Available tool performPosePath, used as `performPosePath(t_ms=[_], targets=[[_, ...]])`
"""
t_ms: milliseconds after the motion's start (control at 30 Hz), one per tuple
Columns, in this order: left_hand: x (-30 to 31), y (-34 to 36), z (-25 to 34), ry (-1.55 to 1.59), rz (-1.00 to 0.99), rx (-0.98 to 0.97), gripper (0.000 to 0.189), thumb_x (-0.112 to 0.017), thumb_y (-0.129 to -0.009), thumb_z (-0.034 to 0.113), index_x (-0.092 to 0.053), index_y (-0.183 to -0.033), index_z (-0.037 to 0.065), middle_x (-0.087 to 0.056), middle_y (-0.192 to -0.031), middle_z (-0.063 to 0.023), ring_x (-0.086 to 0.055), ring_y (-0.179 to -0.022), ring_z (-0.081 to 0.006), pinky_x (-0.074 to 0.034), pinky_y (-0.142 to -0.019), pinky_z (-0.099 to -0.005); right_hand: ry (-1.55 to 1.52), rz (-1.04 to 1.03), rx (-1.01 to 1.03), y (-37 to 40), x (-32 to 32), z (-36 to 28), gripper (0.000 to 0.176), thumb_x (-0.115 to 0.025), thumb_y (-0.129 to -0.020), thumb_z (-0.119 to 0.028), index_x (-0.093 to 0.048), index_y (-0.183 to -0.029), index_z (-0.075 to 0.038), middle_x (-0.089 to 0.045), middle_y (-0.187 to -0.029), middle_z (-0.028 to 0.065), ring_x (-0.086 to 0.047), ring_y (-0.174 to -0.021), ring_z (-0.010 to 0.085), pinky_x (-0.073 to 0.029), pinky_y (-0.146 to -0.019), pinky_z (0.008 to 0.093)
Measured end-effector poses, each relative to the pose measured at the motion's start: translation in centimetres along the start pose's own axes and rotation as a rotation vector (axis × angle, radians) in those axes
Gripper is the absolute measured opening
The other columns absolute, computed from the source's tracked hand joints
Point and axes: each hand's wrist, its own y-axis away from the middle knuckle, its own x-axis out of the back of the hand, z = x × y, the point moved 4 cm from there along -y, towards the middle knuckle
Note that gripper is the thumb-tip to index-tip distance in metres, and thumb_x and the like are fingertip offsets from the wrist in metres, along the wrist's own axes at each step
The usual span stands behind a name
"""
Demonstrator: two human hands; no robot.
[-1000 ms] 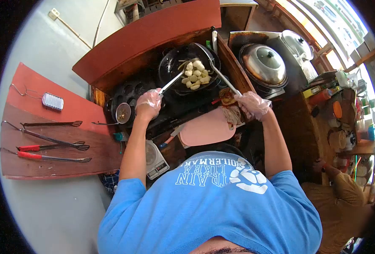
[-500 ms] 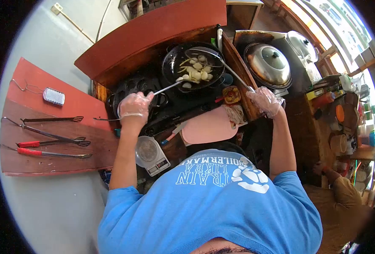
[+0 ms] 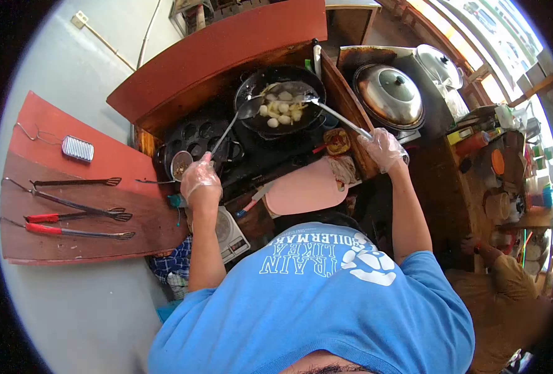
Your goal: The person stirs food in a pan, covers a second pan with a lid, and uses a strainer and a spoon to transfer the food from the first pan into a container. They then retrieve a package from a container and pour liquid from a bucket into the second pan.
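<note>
My left hand (image 3: 201,181), in a clear plastic glove, is closed around the handle of a metal spatula (image 3: 228,129). The spatula's dark flat head lies over the left side of a black wok (image 3: 243,87). My right hand (image 3: 385,150), gloved the same way, grips the long handle of a skimmer (image 3: 344,119). Its round head reaches into the wok and looks blurred and see-through. Pale round pieces (image 3: 281,113), perhaps dumplings or balls, lie in the wok with yellowish strips among them.
Left of the wok sits a black moulded pan (image 3: 205,132). A pink cutting board (image 3: 304,190) and a knife (image 3: 254,199) lie nearer me. A lidded pot (image 3: 392,93) stands right of a wooden partition. Tongs (image 3: 80,230) hang at left. Another person's sleeve (image 3: 507,277) shows at lower right.
The spatula's head has lifted from the wok's lower edge to its left side. The skimmer's head has shifted down over the pale pieces. The view has moved slightly.
</note>
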Motion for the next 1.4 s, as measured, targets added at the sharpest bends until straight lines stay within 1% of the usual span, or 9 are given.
performPosePath(t_ms=[200,533,833,867,900,1000,1100,1200,1400], targets=[[-1.8,0.5,-0.6,0.213,0.057,-0.022,0.034,-0.058,-0.09,0.012,-0.065,-0.123,0.009,-0.067,-0.099,-0.0186,-0.065,-0.09,-0.0378,-0.052,-0.08,-0.0465,0.091,0.027,-0.002,1.0,0.2,0.9,0.035,-0.072,-0.082,-0.034,-0.065,-0.095,-0.002,-0.067,-0.098,0.0224,-0.065,-0.095,0.0406,-0.051,-0.082,0.0472],[-7.5,2.0,1.3,0.46,0.048,0.043,0.029,-0.058,-0.092,0.013,-0.067,-0.115,0.0,-0.067,-0.093,-0.0241,-0.065,-0.088,-0.0421,-0.05,-0.081,-0.049,0.133,0.207,0.02,3.0,-0.6,3.0,0.025,-0.073,-0.079,-0.02,-0.064,-0.097,-0.005,-0.067,-0.097,0.0195,-0.065,-0.096,0.039,-0.052,-0.084,0.0471],[-9.8,2.2,4.1,0.482,0.084,0.015,0.029,-0.054,-0.09,0.009,-0.066,-0.114,-0.002,-0.068,-0.094,-0.0256,-0.066,-0.09,-0.0426,-0.051,-0.08,-0.0464,-0.042,0.193,0.021,4.8,1.9,3.3,0.038,-0.075,-0.078,-0.027,-0.064,-0.104,-0.001,-0.065,-0.102,0.0218,-0.063,-0.1,0.0383,-0.05,-0.089,0.0462],[-10.0,2.2,4.3,0.545,0.081,0.035,0.03,-0.054,-0.091,0.01,-0.066,-0.115,-0.003,-0.068,-0.093,-0.024,-0.067,-0.087,-0.0389,-0.051,-0.079,-0.0441,-0.057,0.275,0.107,5.0,2.2,4.0,0.045,-0.075,-0.08,-0.033,-0.064,-0.107,0.001,-0.065,-0.105,0.022,-0.063,-0.102,0.0376,-0.05,-0.091,0.0452],[-11.9,2.2,3.7,0.626,0.095,0.147,0.031,-0.061,-0.095,0.016,-0.066,-0.12,-0.002,-0.062,-0.08,-0.0045,-0.058,-0.069,-0.0135,-0.047,-0.063,-0.0302,-0.058,0.275,0.103,4.9,2.5,4.9,0.045,-0.075,-0.08,-0.033,-0.064,-0.107,0.001,-0.065,-0.105,0.022,-0.063,-0.102,0.0376,-0.05,-0.091,0.0452],[-13.1,2.7,4.6,0.713,0.064,0.243,0.033,-0.058,-0.092,0.014,-0.065,-0.119,-0.005,-0.068,-0.089,-0.0194,-0.067,-0.081,-0.0295,-0.051,-0.075,-0.0376,-0.176,0.4,0.163,3.6,4.4,8.0,0.045,-0.069,-0.086,-0.038,-0.064,-0.106,0.001,-0.066,-0.105,0.0212,-0.063,-0.101,0.037,-0.049,-0.09,0.045],[-11.1,3.6,7.5,0.75,-0.028,0.326,0.035,-0.059,-0.093,0.013,-0.064,-0.121,-0.006,-0.066,-0.08,-0.0095,-0.06,-0.067,-0.0163,-0.048,-0.063,-0.0298,-0.091,0.32,0.083,-1.4,6.4,12.6,0.033,-0.065,-0.088,-0.035,-0.068,-0.091,-0.003,-0.069,-0.089,0.0188,-0.066,-0.089,0.036,-0.051,-0.084,0.0451],[-9.6,5.3,11.0,1.203,0.038,0.482,0.035,-0.063,-0.092,0.006,-0.063,-0.124,-0.007,-0.053,-0.073,0.005,-0.039,-0.054,-0.0009,-0.032,-0.048,-0.0183,-0.005,0.203,0.004,-8.2,8.8,15.5,0.033,-0.06,-0.089,-0.035,-0.072,-0.095,-0.005,-0.071,-0.093,0.0192,-0.067,-0.098,0.0366,-0.05,-0.09,0.0456],[-4.9,7.2,19.2,1.093,-0.019,0.551,0.032,-0.069,-0.089,0.007,-0.067,-0.119,-0.005,-0.057,-0.074,0.0032,-0.044,-0.056,-0.0023,-0.035,-0.05,-0.0186,0.169,0.261,0.31,-22.1,8.4,17.5,0.036,-0.061,-0.084,-0.036,-0.075,-0.098,-0.006,-0.07,-0.104,0.0217,-0.066,-0.104,0.0339,-0.052,-0.091,0.0424]])
